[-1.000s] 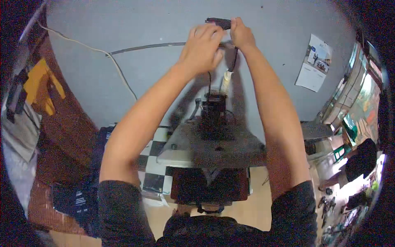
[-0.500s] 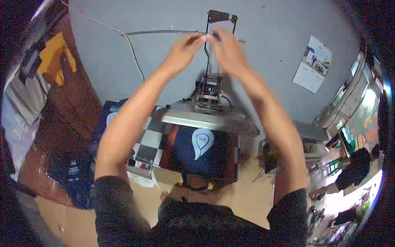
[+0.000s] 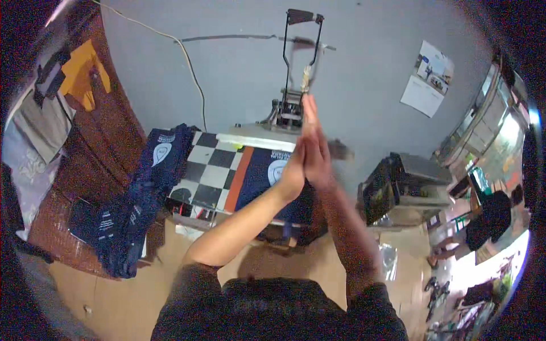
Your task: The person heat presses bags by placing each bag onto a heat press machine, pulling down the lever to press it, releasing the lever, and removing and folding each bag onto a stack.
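Observation:
My left hand (image 3: 293, 172) and my right hand (image 3: 318, 161) meet palm to palm in front of the press, fingers stretched out and pointing toward the wall. Neither one shows anything in its grasp. Behind them stands the press mechanism (image 3: 282, 115), its long black handle (image 3: 302, 17) raised and untouched. The pale edge of the upper plate (image 3: 256, 139) lies left of my hands. Below it a navy shirt (image 3: 253, 183) with a white drop-shaped print (image 3: 277, 172) is spread out, partly hidden by my forearms.
Folded navy shirts (image 3: 164, 153) lie left of a checkered surface (image 3: 206, 165). At the right stands a dark cabinet (image 3: 398, 187). A calendar (image 3: 426, 79) hangs on the wall. Another person (image 3: 490, 219) is at the far right.
My hands left the black handle and came down toward me, now pressed together. The view has shifted, and the shirt, hidden under the plate at first, shows.

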Available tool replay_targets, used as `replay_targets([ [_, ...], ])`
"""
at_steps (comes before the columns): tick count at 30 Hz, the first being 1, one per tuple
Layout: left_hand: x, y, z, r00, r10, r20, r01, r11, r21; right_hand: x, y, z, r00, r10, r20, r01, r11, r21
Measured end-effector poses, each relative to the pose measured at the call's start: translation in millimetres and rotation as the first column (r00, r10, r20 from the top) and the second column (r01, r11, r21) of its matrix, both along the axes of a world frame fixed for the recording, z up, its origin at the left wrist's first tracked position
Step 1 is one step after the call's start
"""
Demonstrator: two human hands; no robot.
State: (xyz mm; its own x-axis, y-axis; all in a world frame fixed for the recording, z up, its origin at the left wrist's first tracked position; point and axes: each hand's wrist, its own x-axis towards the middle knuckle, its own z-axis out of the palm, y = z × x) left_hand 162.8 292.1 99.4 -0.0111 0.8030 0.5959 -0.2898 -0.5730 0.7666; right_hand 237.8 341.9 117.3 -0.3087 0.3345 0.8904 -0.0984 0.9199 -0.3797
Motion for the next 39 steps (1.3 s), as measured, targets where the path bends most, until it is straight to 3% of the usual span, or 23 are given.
replay_targets([
  [3,-12.1,-30.0,-26.9,0.988,-0.154,0.013,0.155,0.975,-0.161,-3.4,-43.4,-11.3,0.979,-0.2,0.041,0.204,0.967,-0.15],
  [7,-45.2,-65.2,-65.1,0.949,-0.299,-0.102,0.268,0.933,-0.238,-14.7,-76.4,-41.5,0.961,-0.251,0.112,0.271,0.938,-0.219],
  [10,-80.2,-98.0,-74.4,0.943,-0.192,-0.271,0.15,0.974,-0.17,-38.8,-96.6,-70.0,0.969,-0.212,0.124,0.236,0.945,-0.226],
  [12,-106.0,-107.0,-82.8,0.942,-0.165,-0.294,0.122,0.98,-0.158,-47.7,-109.0,-86.6,0.967,-0.219,0.13,0.244,0.944,-0.224],
  [15,-136.6,-119.2,-105.0,0.94,-0.093,-0.328,0.058,0.992,-0.115,-54.9,-133.4,-106.8,0.981,-0.051,0.188,0.138,0.863,-0.486],
  [16,-144.6,-124.3,-111.5,0.944,-0.124,-0.305,0.073,0.982,-0.175,-54.7,-142.7,-109.2,0.981,-0.02,0.193,0.123,0.834,-0.538],
  [19,-167.1,-128.3,-136.3,0.949,-0.192,-0.25,0.115,0.949,-0.294,-40.5,-166.4,-104.3,0.732,-0.341,0.59,0.55,0.807,-0.216],
  [20,-173.9,-124.9,-149.7,0.897,-0.068,-0.437,0.007,0.99,-0.138,-36.9,-172.7,-103.1,0.726,-0.345,0.595,0.561,0.798,-0.22],
  [22,-186.0,-117.9,-181.4,0.682,0.24,-0.69,-0.117,0.968,0.221,-29.0,-185.5,-103.8,0.87,-0.195,0.453,0.453,0.681,-0.576],
  [24,-196.4,-110.2,-210.1,0.653,0.192,-0.733,-0.114,0.981,0.156,-19.2,-194.5,-114.9,0.923,-0.139,0.358,0.371,0.567,-0.736],
  [27,-196.2,-99.6,-240.3,0.556,0.179,-0.812,-0.137,0.983,0.123,-0.3,-186.5,-148.2,0.611,-0.367,0.702,0.624,0.769,-0.141],
  [28,-193.7,-93.0,-241.8,0.49,0.212,-0.846,-0.154,0.976,0.155,3.6,-183.1,-155.6,0.609,-0.372,0.7,0.626,0.768,-0.137],
  [30,-186.5,-82.4,-241.8,0.422,0.258,-0.869,-0.169,0.964,0.205,10.0,-171.1,-168.9,0.747,-0.154,0.647,0.502,0.769,-0.397],
  [32,-176.2,-73.1,-237.7,0.288,0.363,-0.886,-0.138,0.932,0.337,15.6,-150.2,-202.4,0.802,-0.054,0.595,0.426,0.75,-0.506],
  [34,-168.8,-62.3,-240.6,0.224,0.422,-0.879,-0.122,0.907,0.404,20.9,-116.0,-267.1,0.445,-0.344,0.827,0.487,0.868,0.1],
  [36,-165.7,-48.1,-255.2,0.127,0.37,-0.92,-0.128,0.926,0.354,24.6,-106.7,-276.3,0.248,-0.52,0.817,0.393,0.825,0.406],
  [39,-161.8,-38.0,-262.8,0.09,0.304,-0.948,-0.144,0.946,0.289,20.3,-136.4,-272.9,0.581,-0.325,0.746,0.511,0.859,-0.024],
])
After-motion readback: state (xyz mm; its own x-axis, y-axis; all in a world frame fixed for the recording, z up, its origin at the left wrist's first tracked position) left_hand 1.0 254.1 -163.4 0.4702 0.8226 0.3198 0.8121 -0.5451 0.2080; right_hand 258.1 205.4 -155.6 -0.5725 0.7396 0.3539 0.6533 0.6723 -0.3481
